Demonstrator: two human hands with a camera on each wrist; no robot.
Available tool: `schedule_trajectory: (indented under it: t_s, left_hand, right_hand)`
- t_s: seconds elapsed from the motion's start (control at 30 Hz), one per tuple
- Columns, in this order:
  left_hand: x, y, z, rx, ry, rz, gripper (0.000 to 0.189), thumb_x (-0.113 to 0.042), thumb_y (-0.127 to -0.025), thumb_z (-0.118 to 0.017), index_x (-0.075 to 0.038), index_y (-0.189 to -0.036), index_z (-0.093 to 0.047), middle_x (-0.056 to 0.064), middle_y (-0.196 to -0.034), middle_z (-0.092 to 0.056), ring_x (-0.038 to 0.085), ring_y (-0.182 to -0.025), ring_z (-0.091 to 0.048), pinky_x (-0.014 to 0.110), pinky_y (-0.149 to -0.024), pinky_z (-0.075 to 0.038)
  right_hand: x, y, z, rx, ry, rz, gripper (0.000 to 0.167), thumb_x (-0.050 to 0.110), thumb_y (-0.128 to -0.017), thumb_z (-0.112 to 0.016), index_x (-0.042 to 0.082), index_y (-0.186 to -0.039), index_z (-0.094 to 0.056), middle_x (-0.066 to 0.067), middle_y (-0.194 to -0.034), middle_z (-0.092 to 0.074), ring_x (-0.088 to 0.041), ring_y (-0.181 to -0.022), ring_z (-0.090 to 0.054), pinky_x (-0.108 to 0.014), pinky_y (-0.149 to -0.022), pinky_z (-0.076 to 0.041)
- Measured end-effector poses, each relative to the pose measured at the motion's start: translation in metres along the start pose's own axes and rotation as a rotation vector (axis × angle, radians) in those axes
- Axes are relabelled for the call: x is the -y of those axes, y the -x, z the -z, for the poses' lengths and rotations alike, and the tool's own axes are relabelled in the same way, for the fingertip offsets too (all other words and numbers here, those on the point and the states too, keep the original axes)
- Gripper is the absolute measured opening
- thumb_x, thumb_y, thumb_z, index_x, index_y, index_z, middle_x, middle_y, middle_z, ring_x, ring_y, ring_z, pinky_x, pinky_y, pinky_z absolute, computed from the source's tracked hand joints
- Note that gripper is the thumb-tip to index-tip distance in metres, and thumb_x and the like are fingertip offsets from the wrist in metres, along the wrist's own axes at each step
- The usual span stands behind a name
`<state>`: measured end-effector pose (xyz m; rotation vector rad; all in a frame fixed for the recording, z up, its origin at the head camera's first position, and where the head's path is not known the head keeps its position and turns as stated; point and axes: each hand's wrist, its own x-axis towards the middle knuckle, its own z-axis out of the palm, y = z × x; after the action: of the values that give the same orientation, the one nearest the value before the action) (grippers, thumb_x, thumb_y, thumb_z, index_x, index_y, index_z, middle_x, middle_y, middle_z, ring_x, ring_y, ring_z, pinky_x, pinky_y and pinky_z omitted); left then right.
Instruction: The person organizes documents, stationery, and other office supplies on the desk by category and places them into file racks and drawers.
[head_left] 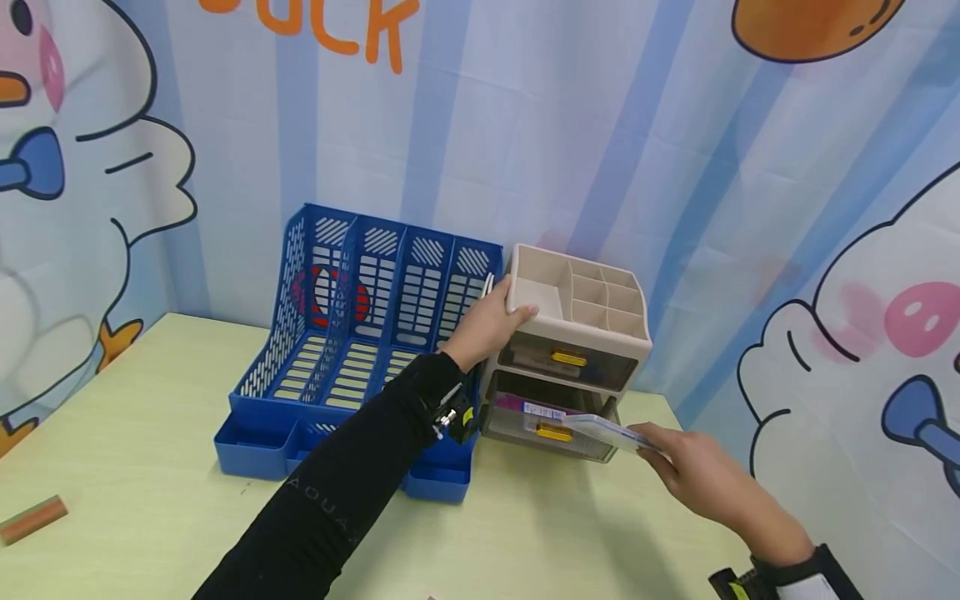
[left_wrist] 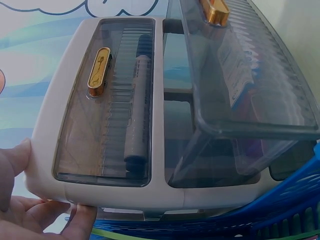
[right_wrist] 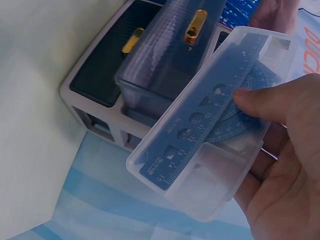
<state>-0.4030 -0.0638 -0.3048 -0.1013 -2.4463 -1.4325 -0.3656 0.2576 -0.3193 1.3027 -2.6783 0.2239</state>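
Note:
A beige desktop organizer with divided compartments on top stands on the table. My left hand grips its upper left edge, thumb over the rim. Its upper drawer is closed, with a marker behind the see-through front. Below it, a transparent drawer is pulled out, holding a purple item and a piece with a white-and-blue label. In my right hand is a clear plastic case, pinched under the thumb, containing a ruler and a protractor. The case's far end overlaps the drawer's front in the head view.
A blue slatted file rack with front trays stands directly left of the organizer. A reddish-brown block lies at the table's left side. Behind the pale yellow table hangs a striped cartoon curtain.

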Motion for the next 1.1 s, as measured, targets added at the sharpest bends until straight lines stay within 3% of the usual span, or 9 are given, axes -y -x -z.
schedule_trajectory:
  t_s: [0.27, 0.43, 0.63, 0.77, 1.1]
  left_hand:
    - [0.000, -0.001, 0.001, 0.000, -0.004, -0.004, 0.074, -0.038, -0.102, -0.052, -0.010, -0.158, -0.013, 0.014, -0.154, -0.035, 0.028, -0.126, -0.049, 0.045, -0.100, -0.043]
    - [-0.001, -0.001, 0.001, -0.001, -0.002, -0.008, 0.074, -0.038, -0.102, -0.052, -0.010, -0.158, -0.013, 0.014, -0.154, -0.036, 0.028, -0.126, -0.049, 0.044, -0.099, -0.044]
    - [-0.002, 0.002, 0.001, 0.002, 0.009, 0.001, 0.075, -0.037, -0.102, -0.053, -0.009, -0.158, -0.013, 0.015, -0.154, -0.036, 0.028, -0.126, -0.049, 0.044, -0.099, -0.044]
    - [-0.004, 0.002, 0.002, 0.000, 0.004, 0.016, 0.075, -0.038, -0.101, -0.053, -0.010, -0.158, -0.013, 0.014, -0.155, -0.034, 0.028, -0.127, -0.048, 0.045, -0.100, -0.043]
    - [-0.003, 0.002, 0.001, -0.004, 0.006, 0.027, 0.075, -0.039, -0.101, -0.053, -0.011, -0.158, -0.013, 0.014, -0.155, -0.034, 0.028, -0.126, -0.049, 0.045, -0.100, -0.043]
  right_hand:
    - [0.008, -0.017, 0.008, -0.053, 0.058, 0.023, 0.024, 0.008, -0.094, -0.065, 0.010, -0.118, -0.066, 0.004, -0.086, -0.069, 0.000, -0.050, -0.040, -0.024, -0.047, -0.034]
    - [0.013, -0.029, 0.009, -0.092, 0.118, 0.026, 0.026, 0.008, -0.093, -0.067, 0.008, -0.119, -0.066, -0.003, -0.090, -0.071, -0.004, -0.054, -0.047, -0.027, -0.051, -0.038]
    - [0.016, -0.044, 0.004, -0.134, 0.177, 0.071, 0.025, 0.008, -0.092, -0.067, 0.006, -0.117, -0.067, -0.002, -0.086, -0.070, -0.009, -0.060, -0.057, -0.030, -0.053, -0.043]
    - [0.017, -0.054, 0.001, -0.140, 0.175, 0.084, 0.022, 0.008, -0.092, -0.068, 0.007, -0.113, -0.067, 0.003, -0.077, -0.066, -0.007, -0.057, -0.053, -0.029, -0.051, -0.042]
    - [0.017, -0.073, -0.014, -0.161, 0.207, 0.111, 0.018, 0.010, -0.091, -0.069, 0.008, -0.109, -0.068, 0.001, -0.079, -0.067, -0.009, -0.057, -0.054, -0.031, -0.051, -0.045]
